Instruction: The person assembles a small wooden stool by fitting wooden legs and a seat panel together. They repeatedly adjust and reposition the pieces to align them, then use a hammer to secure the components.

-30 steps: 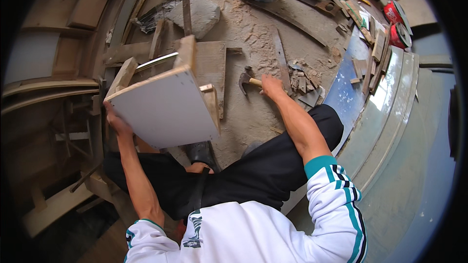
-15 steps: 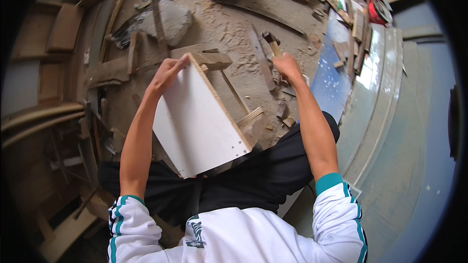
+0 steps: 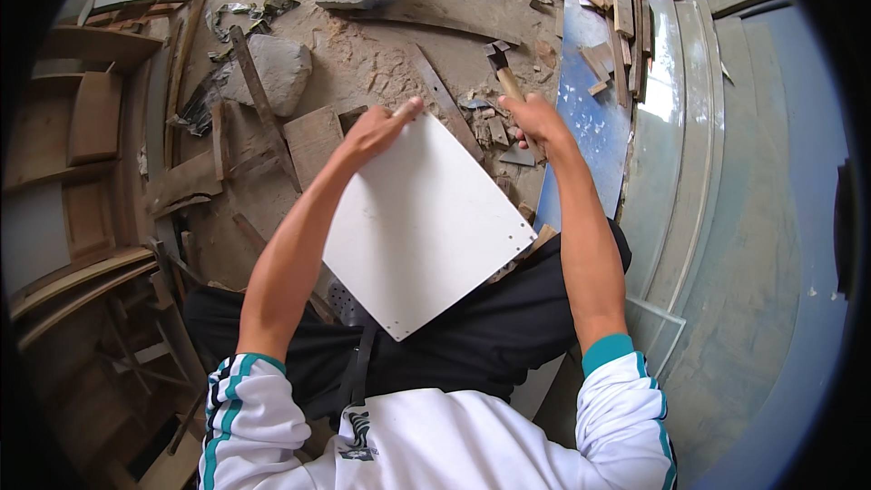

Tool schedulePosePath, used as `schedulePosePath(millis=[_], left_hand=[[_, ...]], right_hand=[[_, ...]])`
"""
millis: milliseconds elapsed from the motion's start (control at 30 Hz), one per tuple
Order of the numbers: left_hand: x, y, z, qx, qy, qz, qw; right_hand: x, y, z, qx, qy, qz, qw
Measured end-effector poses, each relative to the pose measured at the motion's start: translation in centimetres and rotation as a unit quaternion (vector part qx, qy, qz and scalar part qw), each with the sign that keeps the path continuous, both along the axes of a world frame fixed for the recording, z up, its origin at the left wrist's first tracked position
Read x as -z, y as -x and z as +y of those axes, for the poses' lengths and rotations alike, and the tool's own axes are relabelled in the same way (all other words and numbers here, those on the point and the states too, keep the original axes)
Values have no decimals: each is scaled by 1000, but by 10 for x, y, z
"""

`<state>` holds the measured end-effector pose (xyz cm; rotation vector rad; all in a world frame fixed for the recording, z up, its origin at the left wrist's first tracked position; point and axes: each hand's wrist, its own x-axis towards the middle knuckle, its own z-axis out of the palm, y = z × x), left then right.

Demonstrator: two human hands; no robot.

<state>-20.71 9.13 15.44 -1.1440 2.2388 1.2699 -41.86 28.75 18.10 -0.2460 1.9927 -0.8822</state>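
Left hand [image 3: 376, 127] grips the far corner of a white panel [image 3: 417, 227], fingers curled over its edge; panel lies tilted across the lap. Right hand [image 3: 535, 118] closed around a hammer [image 3: 502, 68] handle, head over the sawdust-strewn ground [image 3: 381, 63].

White panel [image 3: 422, 227] hides the lap; hammer [image 3: 504, 73] handle hidden in right hand [image 3: 535, 118].

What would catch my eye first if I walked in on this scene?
A large white panel lies across the person's lap, its far corner held by the left hand. To its right, the right hand grips a hammer over a sawdust-strewn floor littered with wood scraps.
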Motion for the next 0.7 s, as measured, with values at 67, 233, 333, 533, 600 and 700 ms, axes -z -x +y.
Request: schedulePosePath(millis=[67, 233, 333, 533, 600, 700], left_hand=[[1, 18, 14, 15, 8, 9, 1000], [6, 26, 22, -19, 16, 4, 1000], [-8, 26, 15, -25, 0, -26, 999], [14, -78, -46, -236, -7, 222, 946], [51, -155, -68, -345, 116, 140, 921], [118, -248, -53, -389, 194, -58, 899]], right_hand=[[13, 1, 0, 6, 12, -13, 1000], [7, -12, -11, -56, 39, -50, 996], [13, -22, -11, -115, 28, -39, 992], [22, -40, -9, -121, 83, -88, 985], [16, -43, -11, -116, 99, -85, 985], [11, -46, -17, -133, 119, -68, 982]])
